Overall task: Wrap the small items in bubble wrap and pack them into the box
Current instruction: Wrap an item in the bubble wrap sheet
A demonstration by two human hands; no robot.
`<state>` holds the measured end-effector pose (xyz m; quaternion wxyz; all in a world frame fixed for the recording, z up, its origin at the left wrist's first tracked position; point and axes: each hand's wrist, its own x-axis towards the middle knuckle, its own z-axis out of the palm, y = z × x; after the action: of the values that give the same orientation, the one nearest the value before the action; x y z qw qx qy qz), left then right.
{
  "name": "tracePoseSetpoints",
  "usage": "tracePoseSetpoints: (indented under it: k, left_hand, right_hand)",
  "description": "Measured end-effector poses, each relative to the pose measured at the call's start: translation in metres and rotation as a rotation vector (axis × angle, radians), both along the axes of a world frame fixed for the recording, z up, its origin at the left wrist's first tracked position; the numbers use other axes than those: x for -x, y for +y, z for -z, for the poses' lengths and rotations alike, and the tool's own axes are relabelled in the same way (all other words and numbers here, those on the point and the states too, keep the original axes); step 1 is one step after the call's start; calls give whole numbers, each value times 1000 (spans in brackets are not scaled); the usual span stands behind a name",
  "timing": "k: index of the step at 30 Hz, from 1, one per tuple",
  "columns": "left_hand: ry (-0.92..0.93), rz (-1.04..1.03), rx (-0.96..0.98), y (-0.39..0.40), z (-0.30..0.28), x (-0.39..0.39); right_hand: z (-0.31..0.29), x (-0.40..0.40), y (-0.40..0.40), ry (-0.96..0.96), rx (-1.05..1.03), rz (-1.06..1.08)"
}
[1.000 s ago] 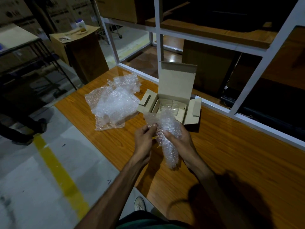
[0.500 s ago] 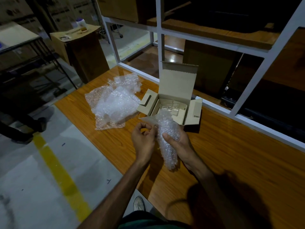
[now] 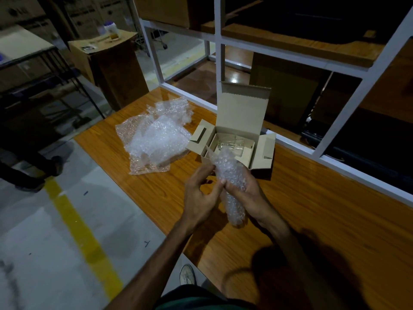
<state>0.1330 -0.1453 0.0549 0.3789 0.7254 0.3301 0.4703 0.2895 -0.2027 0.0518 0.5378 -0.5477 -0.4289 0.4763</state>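
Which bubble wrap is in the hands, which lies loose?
The rolled bubble wrap bundle is gripped by both hands in front of the box; the crumpled bubble wrap pile lies untouched left of it.

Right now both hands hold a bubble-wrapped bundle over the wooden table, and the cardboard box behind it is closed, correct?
Not quite. The head view shows the cardboard box open, lid flap upright. The rest holds: left hand and right hand hold the bubble-wrapped bundle over the wooden table.

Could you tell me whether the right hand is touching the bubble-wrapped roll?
Touching: the head view shows the right hand curled round the roll.
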Motion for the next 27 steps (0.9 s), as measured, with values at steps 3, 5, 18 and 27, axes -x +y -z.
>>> tracePoseSetpoints:
  k: [3,5,18,27]
  left_hand:
    - [131,26,-92,3,-1,5]
    - [197,67,-135,5,-2,8]
    - [391,202,-159,23,2,16]
    - [490,340,92,40,-16,14]
  right_hand:
    - [1,-9,-1,-31,16,-33]
    - [1,-12,-1,-54,25,-49]
    - [0,-11,-3,-88,2,-114]
    - [-2,-11,1,-276,-25,-112]
